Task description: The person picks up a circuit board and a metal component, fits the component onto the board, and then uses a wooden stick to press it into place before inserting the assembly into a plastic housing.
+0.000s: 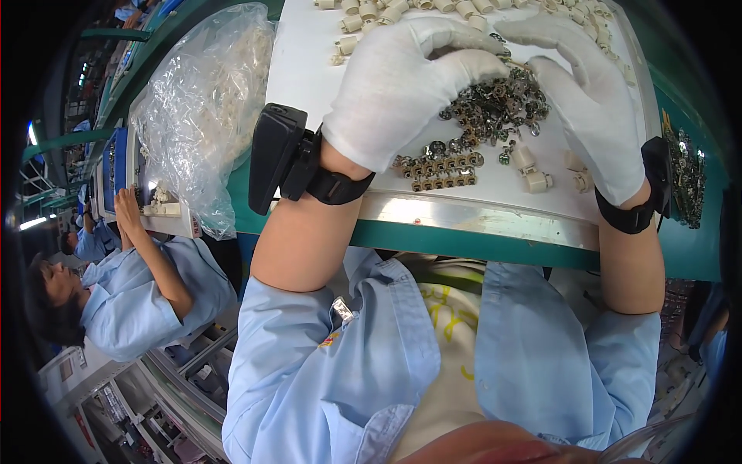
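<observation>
White-gloved, the left hand (402, 89) and right hand (595, 100) curl close together, fingertips nearly meeting by the far side of a heap of small metal parts (502, 107) on the white surface (305, 77). I cannot tell if they pinch one. Neat rows of metal parts (444, 171) look done; the loose heap seems left.

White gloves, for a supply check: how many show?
2: one glove on the left hand, another glove on the right hand, both near the metal parts. Background ones may be hidden.
</observation>
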Demonstrator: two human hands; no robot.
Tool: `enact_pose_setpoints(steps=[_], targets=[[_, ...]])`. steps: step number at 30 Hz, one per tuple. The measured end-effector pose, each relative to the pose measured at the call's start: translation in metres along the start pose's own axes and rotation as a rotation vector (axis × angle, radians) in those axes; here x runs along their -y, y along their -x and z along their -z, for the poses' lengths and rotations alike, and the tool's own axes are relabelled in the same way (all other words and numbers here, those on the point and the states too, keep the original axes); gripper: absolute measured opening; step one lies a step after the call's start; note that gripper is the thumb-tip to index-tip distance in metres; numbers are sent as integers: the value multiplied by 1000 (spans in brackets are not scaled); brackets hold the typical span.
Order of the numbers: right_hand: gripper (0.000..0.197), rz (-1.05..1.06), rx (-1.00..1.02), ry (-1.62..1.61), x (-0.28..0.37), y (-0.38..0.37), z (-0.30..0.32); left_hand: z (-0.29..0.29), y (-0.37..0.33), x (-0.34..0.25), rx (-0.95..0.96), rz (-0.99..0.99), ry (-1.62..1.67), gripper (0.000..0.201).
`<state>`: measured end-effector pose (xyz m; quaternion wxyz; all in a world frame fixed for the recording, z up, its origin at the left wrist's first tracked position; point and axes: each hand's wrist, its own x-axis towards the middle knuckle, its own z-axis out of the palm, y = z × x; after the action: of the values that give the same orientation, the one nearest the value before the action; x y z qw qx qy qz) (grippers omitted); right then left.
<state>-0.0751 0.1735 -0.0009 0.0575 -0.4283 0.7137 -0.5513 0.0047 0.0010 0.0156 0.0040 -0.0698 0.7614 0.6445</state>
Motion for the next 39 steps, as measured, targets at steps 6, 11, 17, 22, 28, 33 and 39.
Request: enact_pose_setpoints(steps=[6,11,17,22,28,33,39], targets=[[28,182,139,290,1,0,8,2,-1,9,-52,-249,-168,20],[28,7,37,126,1,-1,5,3,-6,17,-47,-277,-48,20],[28,-57,94,89,27,1,-12,2,-6,17,248,-261,372,45],[29,-325,153,-176,24,2,-11,-1,-3,2,202,81,412,53],[24,-115,107,94,19,2,-11,4,-9,15,312,-471,125,49],[19,-128,-46,38,7,3,-2,2,-3,2,149,127,246,33],[20,-315,0,-145,4,4,6,6,2,9,132,47,293,19]])
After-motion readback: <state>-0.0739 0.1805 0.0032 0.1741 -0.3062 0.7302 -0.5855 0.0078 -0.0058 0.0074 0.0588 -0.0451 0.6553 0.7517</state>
